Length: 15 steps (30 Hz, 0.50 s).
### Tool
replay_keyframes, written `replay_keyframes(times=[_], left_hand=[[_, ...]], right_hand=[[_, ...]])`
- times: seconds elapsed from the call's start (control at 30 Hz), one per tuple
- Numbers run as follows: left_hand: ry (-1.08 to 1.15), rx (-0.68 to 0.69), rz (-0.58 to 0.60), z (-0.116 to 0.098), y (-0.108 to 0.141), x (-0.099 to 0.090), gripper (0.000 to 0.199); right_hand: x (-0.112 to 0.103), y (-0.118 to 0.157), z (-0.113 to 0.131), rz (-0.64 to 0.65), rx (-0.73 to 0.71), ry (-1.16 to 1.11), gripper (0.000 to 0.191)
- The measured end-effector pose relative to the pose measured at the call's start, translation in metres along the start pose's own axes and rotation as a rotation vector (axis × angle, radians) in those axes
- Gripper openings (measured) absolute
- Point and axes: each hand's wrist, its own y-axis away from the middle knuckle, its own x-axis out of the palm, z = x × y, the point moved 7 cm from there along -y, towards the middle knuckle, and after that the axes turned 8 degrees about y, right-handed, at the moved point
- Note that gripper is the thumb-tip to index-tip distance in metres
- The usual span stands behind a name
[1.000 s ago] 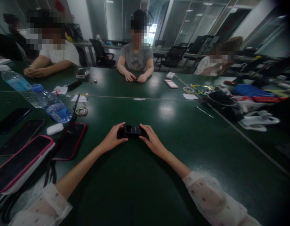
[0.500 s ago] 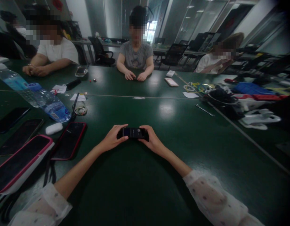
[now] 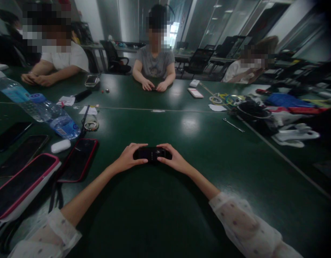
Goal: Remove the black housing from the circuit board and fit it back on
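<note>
A small black device (image 3: 152,154) with a lit screen lies sideways between my hands, low over the green table (image 3: 154,204). My left hand (image 3: 130,156) grips its left end, fingers along the far edge and thumb at the near edge. Around the right end my right hand (image 3: 174,157) is closed, its thumb over the front near the screen's small icon. Whether the device rests on the table or is slightly raised, I cannot tell.
To the left are several phones, one a red-edged phone (image 3: 78,159), a white earphone case (image 3: 60,146) and two water bottles (image 3: 58,116). A wrench (image 3: 233,125) and cables (image 3: 227,99) lie right. Several people sit across the table, one in a grey shirt (image 3: 154,62).
My right thumb has moved left onto the front of the device, and my left thumb has shifted slightly down along its near edge. The hands still hold both ends.
</note>
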Motion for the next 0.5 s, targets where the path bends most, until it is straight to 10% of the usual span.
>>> replay_keyframes(times=[0.5], left_hand=[[0.007, -0.029, 0.016, 0.0066, 0.0003, 0.0019, 0.061]], right_hand=[[0.0016, -0.0009, 0.0000, 0.050, 0.056, -0.115, 0.047]])
